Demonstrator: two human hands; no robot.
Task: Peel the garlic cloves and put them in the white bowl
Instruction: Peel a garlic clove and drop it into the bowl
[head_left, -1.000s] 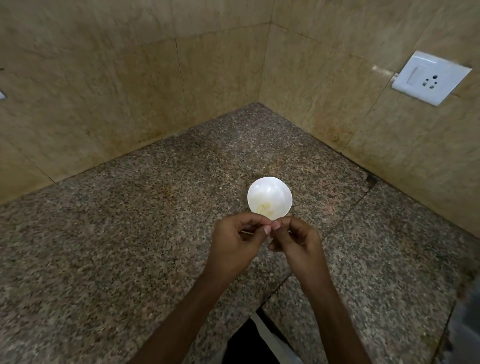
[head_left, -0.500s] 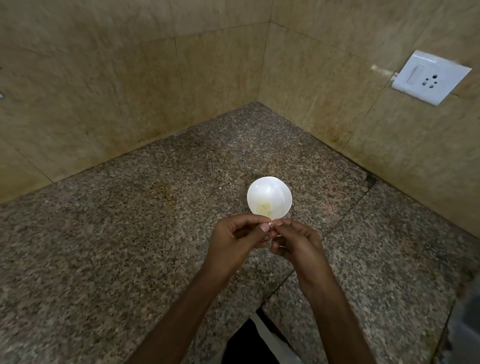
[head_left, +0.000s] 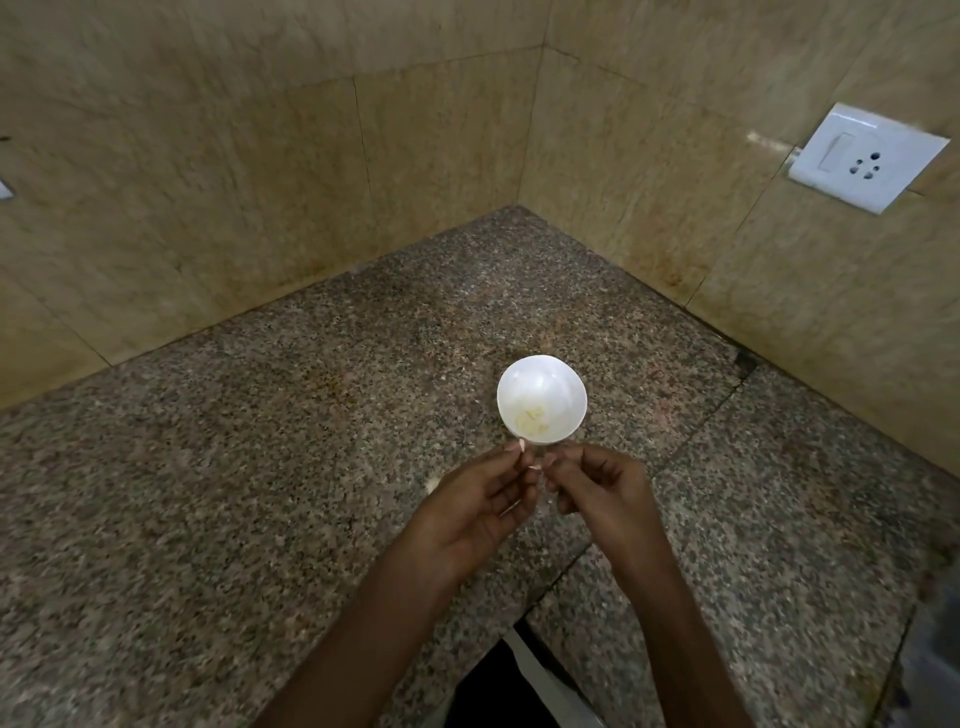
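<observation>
The white bowl (head_left: 542, 374) stands on the granite counter (head_left: 260, 493) with a few pale peeled garlic cloves (head_left: 532, 421) in its bottom. Just in front of it, my left hand (head_left: 478, 504) is turned palm up and pinches a small pale garlic clove (head_left: 521, 445) at its fingertips. My right hand (head_left: 597, 483) is close beside it with curled fingers, pinching a tiny pale bit of garlic skin (head_left: 535, 467). Both pieces are too small to tell clearly apart.
A pale scrap of peel (head_left: 431, 486) lies on the counter left of my left hand. Tiled walls meet in a corner behind the bowl. A white wall socket (head_left: 867, 158) sits on the right wall. The counter's front edge has a notch near my body.
My hands, pressed together on the clove before, have drawn slightly apart. My left hand has turned palm up. The bowl has not moved.
</observation>
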